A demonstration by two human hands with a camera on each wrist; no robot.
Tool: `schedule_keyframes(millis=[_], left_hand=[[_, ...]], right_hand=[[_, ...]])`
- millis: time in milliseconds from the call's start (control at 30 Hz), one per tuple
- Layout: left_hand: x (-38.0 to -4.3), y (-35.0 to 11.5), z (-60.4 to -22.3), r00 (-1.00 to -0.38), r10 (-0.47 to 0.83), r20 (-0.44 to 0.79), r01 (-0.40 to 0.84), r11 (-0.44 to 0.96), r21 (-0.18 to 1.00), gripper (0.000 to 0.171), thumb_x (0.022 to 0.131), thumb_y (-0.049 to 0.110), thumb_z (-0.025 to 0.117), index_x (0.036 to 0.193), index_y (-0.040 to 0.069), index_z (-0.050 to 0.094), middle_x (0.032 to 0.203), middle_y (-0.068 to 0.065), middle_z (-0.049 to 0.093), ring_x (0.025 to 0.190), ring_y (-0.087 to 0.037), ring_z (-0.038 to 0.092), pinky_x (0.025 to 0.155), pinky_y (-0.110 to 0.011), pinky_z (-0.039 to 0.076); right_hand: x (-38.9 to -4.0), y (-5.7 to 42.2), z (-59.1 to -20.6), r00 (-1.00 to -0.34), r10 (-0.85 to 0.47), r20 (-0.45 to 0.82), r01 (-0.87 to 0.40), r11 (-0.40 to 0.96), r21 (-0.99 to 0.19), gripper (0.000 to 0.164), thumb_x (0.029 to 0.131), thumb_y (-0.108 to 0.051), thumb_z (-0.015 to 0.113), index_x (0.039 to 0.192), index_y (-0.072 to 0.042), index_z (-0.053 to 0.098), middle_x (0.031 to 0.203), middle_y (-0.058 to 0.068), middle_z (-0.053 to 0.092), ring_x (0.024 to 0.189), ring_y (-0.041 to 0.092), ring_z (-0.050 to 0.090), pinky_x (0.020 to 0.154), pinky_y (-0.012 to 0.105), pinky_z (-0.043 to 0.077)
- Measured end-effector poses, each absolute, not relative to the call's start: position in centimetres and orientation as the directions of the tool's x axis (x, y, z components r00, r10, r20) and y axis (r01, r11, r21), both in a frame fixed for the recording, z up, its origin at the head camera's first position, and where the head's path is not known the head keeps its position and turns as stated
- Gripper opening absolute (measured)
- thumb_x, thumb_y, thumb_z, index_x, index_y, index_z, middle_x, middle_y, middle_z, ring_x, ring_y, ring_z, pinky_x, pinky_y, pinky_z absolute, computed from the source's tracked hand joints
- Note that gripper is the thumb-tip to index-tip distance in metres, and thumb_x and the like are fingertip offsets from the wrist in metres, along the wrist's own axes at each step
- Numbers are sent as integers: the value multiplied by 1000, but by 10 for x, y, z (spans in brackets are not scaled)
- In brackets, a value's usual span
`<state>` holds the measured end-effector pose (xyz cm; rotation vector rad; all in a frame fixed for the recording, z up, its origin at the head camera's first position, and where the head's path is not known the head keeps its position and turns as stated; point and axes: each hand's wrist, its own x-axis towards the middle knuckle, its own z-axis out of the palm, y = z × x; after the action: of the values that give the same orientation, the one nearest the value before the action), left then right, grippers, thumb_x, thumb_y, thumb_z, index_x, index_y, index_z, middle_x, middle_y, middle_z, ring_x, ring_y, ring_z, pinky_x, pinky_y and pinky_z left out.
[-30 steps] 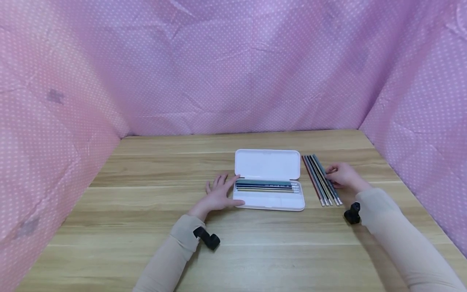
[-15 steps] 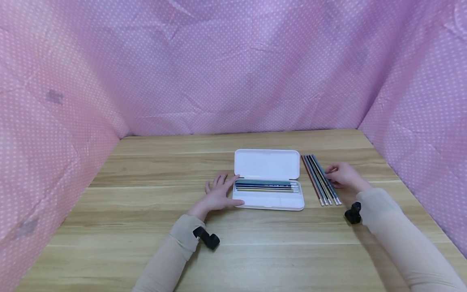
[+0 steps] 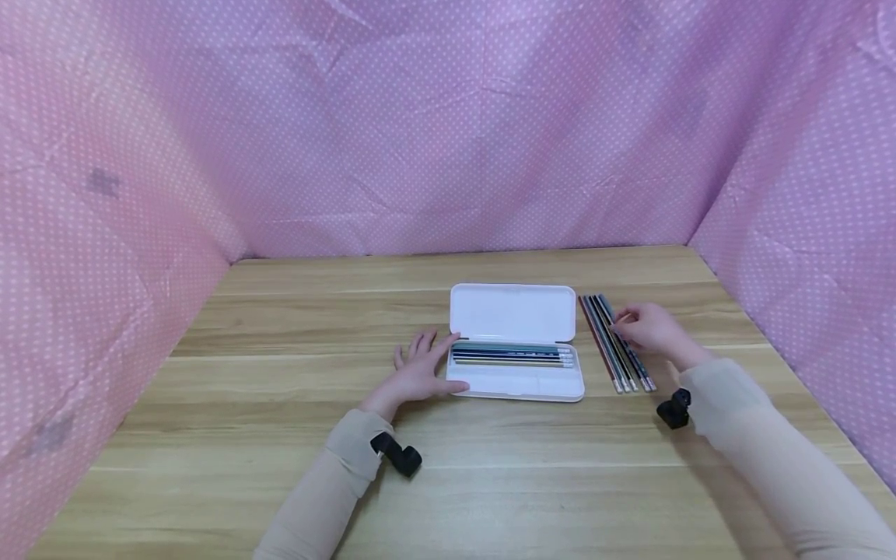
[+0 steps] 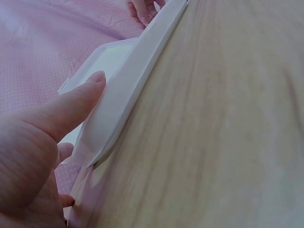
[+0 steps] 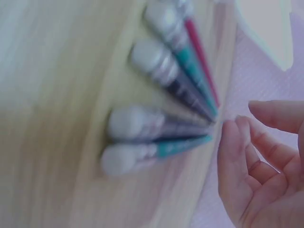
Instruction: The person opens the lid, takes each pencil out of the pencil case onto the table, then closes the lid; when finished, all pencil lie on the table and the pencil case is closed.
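A white pencil case [image 3: 518,386] lies open on the table, its lid folded back. Inside are several pencils [image 3: 511,356] in a row along the hinge side. My left hand [image 3: 413,377] rests at its left end with spread fingers; in the left wrist view the thumb [image 4: 76,104] touches the case's side wall [image 4: 128,90]. Right of the case lie several loose pencils [image 3: 610,346], fanned out with white eraser ends toward me. Over the rightmost ones hovers my right hand [image 3: 652,330]; the right wrist view shows a gap between thumb and fingers, with nothing held.
The wooden table [image 3: 280,404] carries the case and the pencils. A pink dotted cloth [image 3: 448,140] hangs behind it and along both sides. A black wrist camera [image 3: 397,456] is strapped to the left sleeve, and another [image 3: 674,409] to the right one.
My right hand has moved slightly left and away from me, from beside the loose pencils to over the rightmost ones. The left hand and the case stay put.
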<state>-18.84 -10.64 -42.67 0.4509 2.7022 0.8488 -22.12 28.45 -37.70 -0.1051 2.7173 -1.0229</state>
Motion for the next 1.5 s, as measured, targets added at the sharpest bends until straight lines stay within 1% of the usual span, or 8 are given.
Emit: schedule_keyframes(millis=[200,433,567,700,900,1100,1267,1500], left_hand=[[-188,-107,-426,-915,370,-164,211,782,587,89,78,52,71,150,34,23,159,-13,6,145,-37,-6,106,-65,-14],[-187,-106,-426,-916,366,-161,211,784,584,88,78,52,71,150,35,24,159,-13,6,145,-37,-6,106,-65,-14],[-188,-106,-427,-916,366,-167,208,786,582,89,77,53,71,150,35,23,159,-13,5,145,-36,-6,106,-65,-14],[-188,-106,-425,-914,372,-160,217,784,581,89,77,52,72,150,33,25,159,-14,7,145,-38,-5,105,-66,-13],[-187,-106,-423,-916,369,-158,217,786,579,88,77,52,72,149,32,27,159,-14,8,145,-37,-3,106,-65,-12],[-187,-106,-424,-915,366,-168,208,788,580,89,78,51,72,150,31,25,159,-15,7,145,-37,-4,106,-65,-12],[-188,-107,-425,-914,367,-173,203,783,588,89,79,50,71,151,31,23,158,-16,6,145,-37,-5,106,-64,-13],[-189,-107,-425,-913,369,-172,203,779,593,89,78,51,72,150,31,24,159,-16,6,145,-37,-6,106,-64,-14]], right_hand=[[-216,260,-367,-978,-193,-78,-95,748,-657,28,91,-12,56,112,8,58,89,16,62,66,16,62,60,28,54],[-207,233,-357,-953,-302,16,-243,733,-636,22,90,-8,59,107,5,62,82,10,59,62,13,55,54,24,46],[-200,221,-354,-941,-337,35,-283,725,-628,20,89,-10,62,104,3,63,83,10,61,66,13,52,54,23,45],[-197,212,-354,-929,-368,37,-309,718,-623,18,88,-9,62,103,2,64,83,8,61,74,17,54,60,25,46],[-196,199,-357,-914,-403,56,-353,716,-603,16,87,-8,64,101,0,66,82,5,61,75,16,54,66,28,45],[-197,187,-361,-903,-427,45,-367,715,-595,17,87,-8,65,102,-1,65,82,5,62,74,16,55,63,27,45],[-200,179,-366,-893,-450,2,-370,732,-572,21,87,-8,65,106,-2,64,84,6,62,74,16,54,61,26,47],[-204,171,-374,-886,-461,-41,-371,762,-531,24,85,-8,68,108,-3,64,87,6,63,74,16,55,63,27,49]])
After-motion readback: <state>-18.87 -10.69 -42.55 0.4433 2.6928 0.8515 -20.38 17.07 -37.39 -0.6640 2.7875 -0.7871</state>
